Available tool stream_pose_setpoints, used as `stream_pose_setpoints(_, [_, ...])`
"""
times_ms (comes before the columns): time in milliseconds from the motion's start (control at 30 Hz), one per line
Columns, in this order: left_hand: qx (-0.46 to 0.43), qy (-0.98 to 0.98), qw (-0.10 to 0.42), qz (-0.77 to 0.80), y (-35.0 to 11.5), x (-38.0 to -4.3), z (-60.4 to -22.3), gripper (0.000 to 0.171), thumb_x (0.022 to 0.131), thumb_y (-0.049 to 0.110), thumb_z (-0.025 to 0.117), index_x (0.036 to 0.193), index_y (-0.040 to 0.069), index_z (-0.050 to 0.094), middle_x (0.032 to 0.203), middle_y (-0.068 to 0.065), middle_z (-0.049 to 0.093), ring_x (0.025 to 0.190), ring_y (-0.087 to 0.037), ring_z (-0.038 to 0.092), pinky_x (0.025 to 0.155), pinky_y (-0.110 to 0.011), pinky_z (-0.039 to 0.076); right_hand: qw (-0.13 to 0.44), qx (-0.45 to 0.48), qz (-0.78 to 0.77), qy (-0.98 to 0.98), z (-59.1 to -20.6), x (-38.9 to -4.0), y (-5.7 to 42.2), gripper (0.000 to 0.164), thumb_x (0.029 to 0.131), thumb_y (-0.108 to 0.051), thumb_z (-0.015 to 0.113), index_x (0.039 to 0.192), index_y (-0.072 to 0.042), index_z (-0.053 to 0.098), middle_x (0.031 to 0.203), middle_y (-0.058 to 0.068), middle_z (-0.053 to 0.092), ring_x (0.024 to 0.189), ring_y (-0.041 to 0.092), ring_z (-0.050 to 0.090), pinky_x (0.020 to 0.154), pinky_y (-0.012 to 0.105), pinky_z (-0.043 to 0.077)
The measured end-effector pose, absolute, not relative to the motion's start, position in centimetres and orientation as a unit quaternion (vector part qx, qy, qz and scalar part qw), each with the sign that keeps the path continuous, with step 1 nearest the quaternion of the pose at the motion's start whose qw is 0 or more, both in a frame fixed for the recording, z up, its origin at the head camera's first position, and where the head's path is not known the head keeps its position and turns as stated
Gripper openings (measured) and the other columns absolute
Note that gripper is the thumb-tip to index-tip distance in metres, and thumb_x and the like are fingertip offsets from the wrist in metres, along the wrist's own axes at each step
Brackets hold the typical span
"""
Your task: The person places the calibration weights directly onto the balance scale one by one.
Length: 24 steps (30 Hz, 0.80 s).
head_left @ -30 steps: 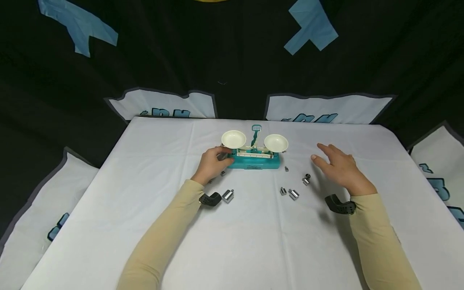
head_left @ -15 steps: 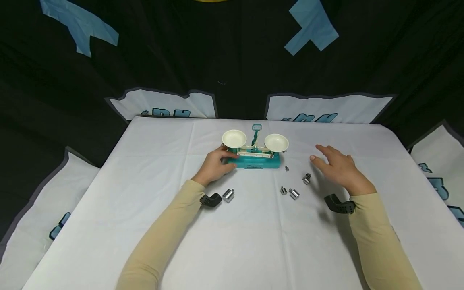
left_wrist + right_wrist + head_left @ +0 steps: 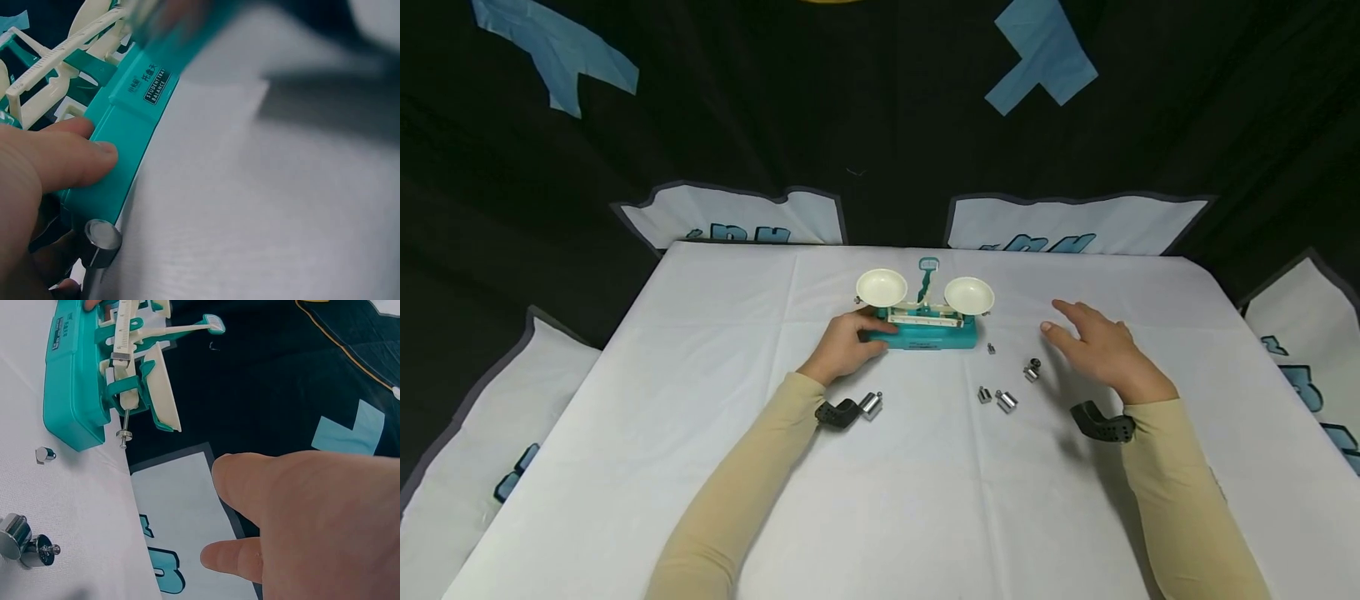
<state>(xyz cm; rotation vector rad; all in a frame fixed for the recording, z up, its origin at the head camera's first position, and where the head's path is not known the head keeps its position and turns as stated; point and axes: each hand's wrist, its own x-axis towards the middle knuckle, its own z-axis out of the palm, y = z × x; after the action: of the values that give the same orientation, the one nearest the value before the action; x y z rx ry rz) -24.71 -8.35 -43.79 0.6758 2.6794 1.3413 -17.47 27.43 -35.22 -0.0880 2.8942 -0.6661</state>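
A teal two-pan balance scale with cream pans stands near the back of the table. My left hand grips the left end of its base. In the left wrist view the thumb lies on the teal front; the other fingers are mostly hidden behind it. A metal weight sits by that base end. My right hand hovers to the right of the scale with loosely extended fingers and touches nothing. Small metal weights lie in front of the scale, nearest to the right hand.
A larger knobbed weight lies beside the left wrist's black camera mount. A white cloth covers the table. Dark curtains with blue tape hang behind. A blurred shape fills the top of the left wrist view.
My left hand has slid slightly right, further onto the base of the balance scale. Small weights seen beside that hand are now hidden. My right hand has hardly moved.
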Motion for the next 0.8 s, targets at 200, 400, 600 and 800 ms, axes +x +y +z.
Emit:
stream_pose_setpoints(200, [0.219, 0.869, 0.033, 0.441, -8.5, -24.7, -44.0, 0.027, 0.087, 0.001, 0.073, 0.113, 0.005, 0.078, 0.154, -0.022, 0.048, 0.151, -0.037, 0.038, 0.126, -0.049, 0.029, 0.088, -0.028, -0.229, 0.969, -35.2, -17.4, 27.7, 0.073, 0.107, -0.048, 0.033, 0.157, 0.006, 0.028, 0.159, 0.039, 0.026, 0.148, 0.058, 0.022, 0.113, 0.082, 0.009])
stream_pose_setpoints(400, [0.220, 0.871, 0.029, 0.439, -8.5, -24.8, -44.1, 0.028, 0.086, 0.002, 0.073, 0.113, 0.006, 0.078, 0.153, -0.021, 0.050, 0.150, -0.036, 0.040, 0.126, -0.049, 0.030, 0.088, -0.027, -0.228, 0.969, -35.0, -17.6, 28.0, 0.072, 0.108, -0.046, 0.034, 0.157, 0.006, 0.027, 0.159, 0.040, 0.026, 0.147, 0.059, 0.024, 0.114, 0.080, 0.011])
stream_pose_setpoints(600, [0.221, 0.870, 0.029, 0.440, -8.6, -25.0, -44.2, 0.028, 0.086, 0.002, 0.072, 0.113, 0.006, 0.078, 0.153, -0.020, 0.051, 0.150, -0.035, 0.039, 0.126, -0.049, 0.029, 0.097, -0.012, -0.237, 0.967, -34.7, -17.5, 28.3, 0.073, 0.107, -0.048, 0.034, 0.159, 0.003, 0.025, 0.161, 0.037, 0.025, 0.146, 0.059, 0.025, 0.116, 0.079, 0.012])
stream_pose_setpoints(800, [0.219, 0.870, 0.028, 0.441, -8.5, -24.9, -44.3, 0.027, 0.086, 0.002, 0.072, 0.113, 0.006, 0.078, 0.152, -0.020, 0.052, 0.151, -0.034, 0.040, 0.126, -0.048, 0.030, 0.107, 0.007, -0.254, 0.961, -35.0, -17.7, 28.6, 0.075, 0.106, -0.051, 0.037, 0.161, -0.002, 0.024, 0.163, 0.034, 0.024, 0.145, 0.059, 0.029, 0.116, 0.074, 0.027])
